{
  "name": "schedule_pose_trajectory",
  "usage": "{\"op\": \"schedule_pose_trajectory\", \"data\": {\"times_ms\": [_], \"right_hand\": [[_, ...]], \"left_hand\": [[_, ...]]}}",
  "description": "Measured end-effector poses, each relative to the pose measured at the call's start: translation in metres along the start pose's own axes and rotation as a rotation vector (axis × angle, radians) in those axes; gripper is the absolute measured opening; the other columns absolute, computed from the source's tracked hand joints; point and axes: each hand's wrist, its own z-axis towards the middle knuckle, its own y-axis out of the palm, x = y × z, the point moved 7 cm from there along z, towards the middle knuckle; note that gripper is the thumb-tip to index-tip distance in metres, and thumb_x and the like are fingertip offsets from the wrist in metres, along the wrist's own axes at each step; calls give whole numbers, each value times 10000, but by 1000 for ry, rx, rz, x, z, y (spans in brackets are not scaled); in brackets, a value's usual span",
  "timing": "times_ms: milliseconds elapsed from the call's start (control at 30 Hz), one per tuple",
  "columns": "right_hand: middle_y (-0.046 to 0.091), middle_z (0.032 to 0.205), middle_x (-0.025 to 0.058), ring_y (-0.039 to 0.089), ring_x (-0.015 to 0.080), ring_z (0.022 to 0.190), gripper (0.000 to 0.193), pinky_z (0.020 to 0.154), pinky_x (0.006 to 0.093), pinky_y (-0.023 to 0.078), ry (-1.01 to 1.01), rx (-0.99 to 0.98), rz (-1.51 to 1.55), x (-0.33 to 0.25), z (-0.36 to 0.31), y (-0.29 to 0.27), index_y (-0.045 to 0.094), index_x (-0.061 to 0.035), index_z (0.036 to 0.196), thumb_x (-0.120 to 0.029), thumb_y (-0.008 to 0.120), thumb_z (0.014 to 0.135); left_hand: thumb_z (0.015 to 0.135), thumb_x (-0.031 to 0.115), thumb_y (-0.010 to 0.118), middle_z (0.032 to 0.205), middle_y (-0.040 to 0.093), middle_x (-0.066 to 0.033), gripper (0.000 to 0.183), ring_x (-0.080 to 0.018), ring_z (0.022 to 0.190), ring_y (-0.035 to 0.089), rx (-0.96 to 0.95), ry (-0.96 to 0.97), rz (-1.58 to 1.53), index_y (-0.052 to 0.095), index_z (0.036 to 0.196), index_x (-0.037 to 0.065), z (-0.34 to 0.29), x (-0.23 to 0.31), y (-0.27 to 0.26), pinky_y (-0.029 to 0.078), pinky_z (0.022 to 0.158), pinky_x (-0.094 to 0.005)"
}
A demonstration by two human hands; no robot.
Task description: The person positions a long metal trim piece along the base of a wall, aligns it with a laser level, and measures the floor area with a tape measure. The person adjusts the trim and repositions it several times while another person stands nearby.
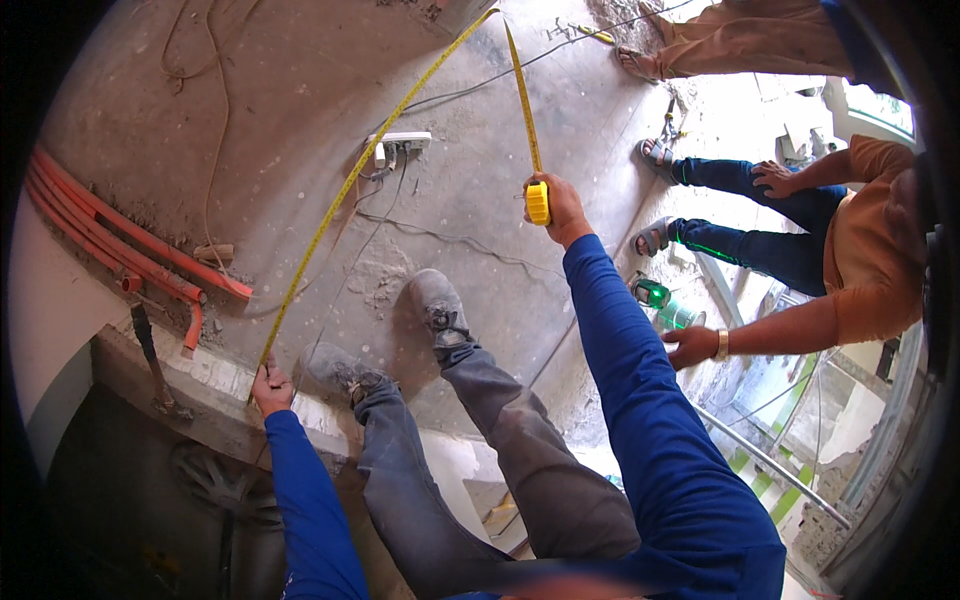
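Observation:
My right hand (566,210) is closed around a yellow tape measure (538,203), arm stretched forward over the floor. From its case the yellow blade (360,168) runs away from me, folds sharply at the far edge of view, and comes back to the lower left. There my left hand (272,388) pinches the blade near its end, beside the edge of a raised ledge (225,385). My dusty shoes (437,303) stand on the concrete between both hands.
Orange pipes (120,235) and a hammer-like tool (150,350) lie left. A power strip (405,138) with cables sits ahead. At right a person in an orange shirt (870,250) sits by a green-lit laser level (652,293); another person's legs (740,45) are at far right.

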Motion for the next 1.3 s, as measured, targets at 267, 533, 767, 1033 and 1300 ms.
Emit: {"op": "schedule_pose_trajectory", "data": {"times_ms": [267, 533, 767, 1033, 1300], "right_hand": [[651, 871, 85, 637, 173, 701, 200, 548, 371, 557, -105, -67, -140, 2, 10, -5, 655, -3, 932, -171, 547, 922], [627, 812, 86, 631, 196, 662, 232, 514, 372, 548, 47, 51, 14, 4, 2, -1, 662, -22, 896, -230, 560, 893], [631, 824, 80, 632, 192, 679, 219, 525, 370, 552, 26, 2, 2, 7, 7, 0, 664, -24, 898, -217, 562, 887], [628, 877, 68, 631, 172, 710, 179, 546, 365, 560, -37, -14, -122, 18, 18, -8, 660, -36, 953, -185, 585, 888], [623, 786, 77, 623, 183, 636, 216, 509, 364, 546, 48, 0, 33, 3, 1, 5, 661, -36, 909, -225, 556, 906]], "left_hand": [[1052, 229, 354, 1223, 658, -78, 299, -72, 461, 354, 33, -12, -34, 563, 1174, 52, -4, -2, 2, 358, 392, -179], [1042, 209, 393, 1173, 681, -74, 281, -62, 485, 360, 7, -24, -2, 548, 1212, 48, -4, -2, 3, 351, 409, -179], [1049, 219, 389, 1175, 675, -67, 275, -69, 492, 355, 10, -8, -3, 544, 1213, 62, -5, -1, 2, 345, 421, -185], [1058, 230, 369, 1217, 656, -66, 263, -69, 489, 356, -13, -17, 16, 524, 1199, 71, -4, -2, 5, 354, 419, -198], [1061, 236, 341, 1198, 664, -82, 298, -76, 465, 362, -13, -20, -21, 540, 1196, 61, -10, -4, 10, 362, 405, -189]]}}
